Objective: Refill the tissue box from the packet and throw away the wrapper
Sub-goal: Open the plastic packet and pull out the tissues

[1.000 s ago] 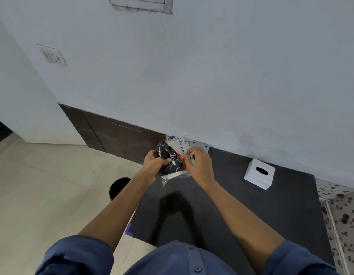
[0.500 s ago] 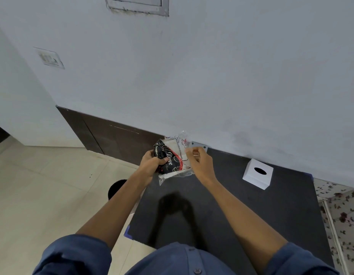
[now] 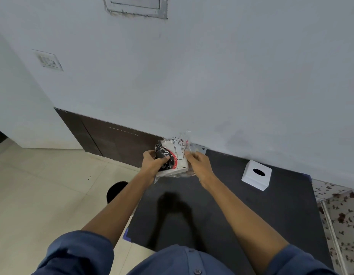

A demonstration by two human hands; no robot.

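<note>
Far left you've got pale floor tiles [image 3: 43,195] and a white switch plate [image 3: 49,60] up on the wall, with a dark brown skirting panel [image 3: 112,139] running along the bottom of that wall. There's a round black bin [image 3: 115,191] on the floor just beside the left edge of the table, partly hidden behind your left forearm.

Your left hand [image 3: 152,163] is closed around the black-and-red printed end of the tissue packet [image 3: 173,158], thumb on top. The packet is held up in the air over the far left part of the black table [image 3: 251,215], not touching it. The print on the dark side looks like swirly white lettering, too crumpled to read properly. The white label on the clear wrapper reads something like "BIG TISSUE" next to a small round red logo; the fine print beside it is too small to make out.

Your right hand [image 3: 198,165] is pinching the crinkly clear plastic at the packet's right side, fingers curled in on it.

Further right, the white tissue box [image 3: 256,177] sits on the table near the wall, well apart from the packet, with its dark oval slot facing up. Past the table's right edge there's a floral-patterned surface [image 3: 342,215]. You're wearing blue sleeves [image 3: 79,253] pushed up your arms.
</note>
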